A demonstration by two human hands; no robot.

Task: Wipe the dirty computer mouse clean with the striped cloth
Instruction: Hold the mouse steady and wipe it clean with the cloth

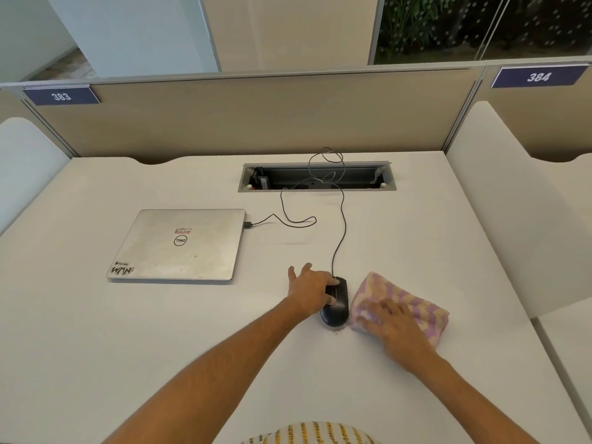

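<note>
A black wired computer mouse (337,310) lies on the white desk (160,331), with a few dark specks on the desk at its near end. My left hand (309,288) rests on the mouse's left side, thumb across its top and the other fingers spread. Just right of the mouse lies a folded cloth (407,299) striped in purple, yellow and white. My right hand (394,322) lies flat on the cloth's near left part, fingers pressed down on it.
A closed silver laptop (179,245) sits at the left, a cable plugged into its right side. The mouse cord (339,238) runs back to an open cable tray (317,181) in the desk. Beige partitions stand behind and at the right.
</note>
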